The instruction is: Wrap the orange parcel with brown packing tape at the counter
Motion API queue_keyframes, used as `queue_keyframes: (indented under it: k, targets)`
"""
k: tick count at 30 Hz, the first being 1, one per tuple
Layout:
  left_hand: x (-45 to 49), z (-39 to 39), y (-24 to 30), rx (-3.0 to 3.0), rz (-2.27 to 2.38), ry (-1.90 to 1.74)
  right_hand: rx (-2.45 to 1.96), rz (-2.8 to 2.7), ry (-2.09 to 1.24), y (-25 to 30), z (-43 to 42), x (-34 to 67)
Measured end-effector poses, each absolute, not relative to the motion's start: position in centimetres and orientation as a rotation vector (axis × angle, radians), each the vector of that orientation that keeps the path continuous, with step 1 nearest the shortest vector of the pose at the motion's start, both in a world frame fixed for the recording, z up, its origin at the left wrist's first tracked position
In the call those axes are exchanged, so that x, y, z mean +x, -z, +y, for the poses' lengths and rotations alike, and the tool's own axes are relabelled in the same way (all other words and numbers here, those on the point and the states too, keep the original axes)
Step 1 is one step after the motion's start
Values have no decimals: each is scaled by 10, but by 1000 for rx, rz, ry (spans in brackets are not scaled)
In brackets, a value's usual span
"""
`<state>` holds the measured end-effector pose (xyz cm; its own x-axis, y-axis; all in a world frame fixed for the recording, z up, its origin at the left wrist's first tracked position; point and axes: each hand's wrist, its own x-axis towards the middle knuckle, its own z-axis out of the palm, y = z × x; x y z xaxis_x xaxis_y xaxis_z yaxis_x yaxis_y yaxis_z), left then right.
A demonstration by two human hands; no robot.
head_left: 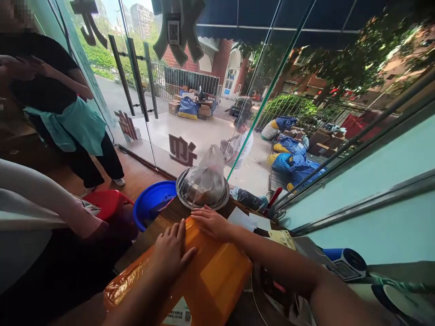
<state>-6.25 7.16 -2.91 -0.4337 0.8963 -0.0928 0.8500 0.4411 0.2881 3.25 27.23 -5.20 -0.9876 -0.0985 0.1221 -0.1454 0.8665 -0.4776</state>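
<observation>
A white label (178,312) bearing a code square and characters too small to read marked the top of an orange-wrapped parcel (220,276), which lay on a wooden table (163,225) beneath two bare hands. The left hand (170,246) rested flat on it, palm down, fingers close together and thumb stretched aside; the right hand (212,222) lay open across the parcel's far end, gripping nothing. Beyond the parcel, large Chinese characters (183,150) and a QR-code sign (173,31) stood out on a glass storefront with dark door handles (132,72).

Just past the parcel's far end, a metal basin (181,198) held a clear plastic bag (212,170), its contents blurred. A blue plastic tub (136,208) stood left of the basin's side of the parcel, and white papers (242,219) lay to the parcel's right. Far left of the parcel, a person in a dark top (47,86) stood on the wood-toned floor (139,174); outside, beyond it, sat cardboard boxes (321,144) and blue sacks (288,162).
</observation>
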Motion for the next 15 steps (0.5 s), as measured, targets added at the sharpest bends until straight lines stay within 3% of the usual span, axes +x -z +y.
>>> queue_keyframes:
  k: [8, 15]
  targets:
    - [-67, 95, 35, 1664, 2337, -331, 350, -2851, -644, 49, 267, 16]
    - [-91, 103, 27, 1192, 2182, -915, 389, -2974, -658, 39, 261, 11]
